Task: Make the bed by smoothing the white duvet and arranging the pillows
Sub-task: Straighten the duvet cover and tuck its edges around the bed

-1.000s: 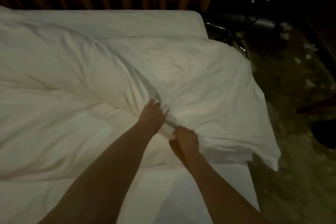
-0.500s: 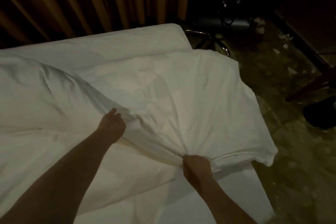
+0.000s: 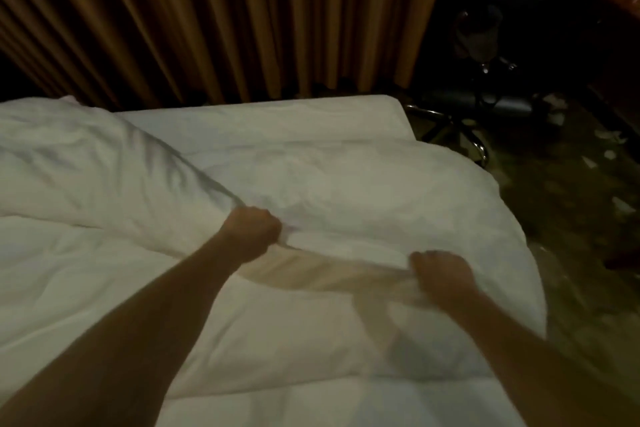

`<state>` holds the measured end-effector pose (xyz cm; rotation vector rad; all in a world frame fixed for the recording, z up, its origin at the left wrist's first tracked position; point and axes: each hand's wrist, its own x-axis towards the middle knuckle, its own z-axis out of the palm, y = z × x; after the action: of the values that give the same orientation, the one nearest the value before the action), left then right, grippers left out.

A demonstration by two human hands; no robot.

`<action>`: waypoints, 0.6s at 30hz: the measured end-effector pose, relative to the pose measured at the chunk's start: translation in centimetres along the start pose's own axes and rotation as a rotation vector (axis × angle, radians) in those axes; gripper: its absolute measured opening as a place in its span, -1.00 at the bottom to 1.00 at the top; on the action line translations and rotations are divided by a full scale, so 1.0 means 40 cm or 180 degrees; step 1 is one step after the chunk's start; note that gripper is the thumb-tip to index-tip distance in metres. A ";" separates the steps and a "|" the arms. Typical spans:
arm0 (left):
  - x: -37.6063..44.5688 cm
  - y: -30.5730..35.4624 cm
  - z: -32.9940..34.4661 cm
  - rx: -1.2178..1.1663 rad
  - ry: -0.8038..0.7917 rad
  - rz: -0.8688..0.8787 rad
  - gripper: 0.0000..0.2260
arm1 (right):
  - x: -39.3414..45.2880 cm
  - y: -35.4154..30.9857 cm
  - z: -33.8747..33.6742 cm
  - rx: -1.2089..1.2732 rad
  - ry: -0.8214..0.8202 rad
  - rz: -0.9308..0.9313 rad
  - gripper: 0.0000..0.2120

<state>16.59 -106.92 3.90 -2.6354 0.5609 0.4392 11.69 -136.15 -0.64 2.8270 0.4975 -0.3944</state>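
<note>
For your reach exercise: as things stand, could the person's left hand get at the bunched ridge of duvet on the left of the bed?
Probably yes. The left hand grips the white duvet where that ridge ends, and nothing lies between. It would first have to let go of the fabric.

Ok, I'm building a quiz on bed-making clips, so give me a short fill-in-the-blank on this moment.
1. Both hands, the left hand and the right hand, grip the white ____.
2. Behind the bed hang long brown ____.
3. On the dark floor right of the bed stands an office ____.

Missing words: duvet; curtains; chair
</note>
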 end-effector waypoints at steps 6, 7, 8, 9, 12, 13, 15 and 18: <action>0.098 -0.191 -0.286 -0.0781 0.1677 -0.1147 -0.76 | 0.132 0.216 -0.325 0.0283 0.1830 0.1114 -0.77; 0.102 -0.186 -0.257 -0.0786 0.2090 -0.1265 -0.76 | 0.129 0.202 -0.297 0.0651 0.1920 0.1162 -0.77; 0.098 -0.156 -0.179 -0.0792 0.2370 -0.1227 -0.75 | 0.121 0.169 -0.227 0.1012 0.1707 0.1154 -0.77; 0.075 -0.096 -0.077 -0.0780 0.2153 -0.1072 -0.74 | 0.109 0.123 -0.124 0.1200 0.1130 0.1142 -0.77; -0.018 0.121 0.295 -0.0830 0.1005 -0.0542 -0.90 | 0.013 -0.051 0.256 0.0893 -0.0405 0.0688 -0.80; -0.033 0.168 0.380 -0.0872 0.0844 -0.0402 -0.98 | -0.022 -0.088 0.345 0.0749 -0.0351 0.0491 -0.85; -0.052 0.232 0.501 -0.0970 0.0154 -0.0315 -0.79 | -0.090 -0.129 0.475 0.0812 0.0142 0.0295 -0.90; -0.050 0.257 0.520 -0.0988 0.0097 -0.0460 -0.64 | -0.119 -0.118 0.503 0.0747 0.0553 0.0514 -0.85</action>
<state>5.79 -105.54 -16.70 -2.9584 0.3291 0.4746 1.26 -138.95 -18.89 3.1183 0.2663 -0.1868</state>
